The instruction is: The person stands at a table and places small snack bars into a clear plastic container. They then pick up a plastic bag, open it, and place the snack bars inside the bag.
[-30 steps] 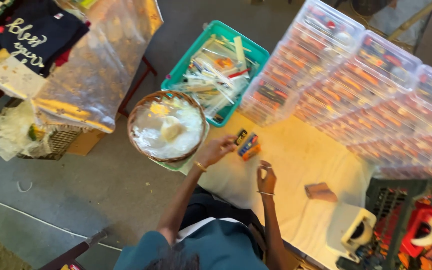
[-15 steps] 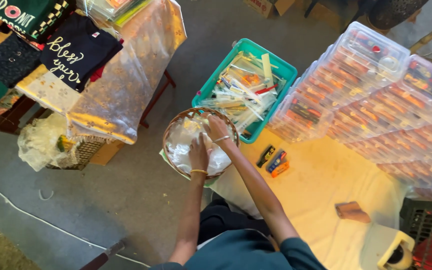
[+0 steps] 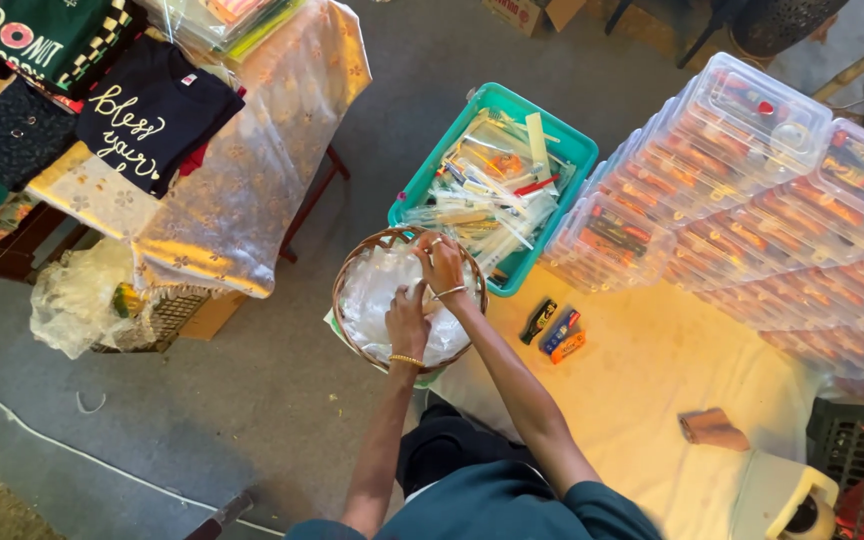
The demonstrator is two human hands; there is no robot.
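Basket (image 3: 352,290), edge of cloth (image 3: 652,380): left hand (image 3: 407,322) and right hand (image 3: 440,262) pinch bags (image 3: 377,300). Risk: a tug tips basket floorward.

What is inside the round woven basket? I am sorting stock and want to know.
The basket holds clear plastic bags, crumpled and piled. Both hands are in them: left hand, right hand. What the bags hold, and what lies beneath them, is hidden.

Both hands, left hand (image 3: 407,322) and right hand (image 3: 439,263), dig among clear bags (image 3: 372,300) in a woven basket (image 3: 352,275).
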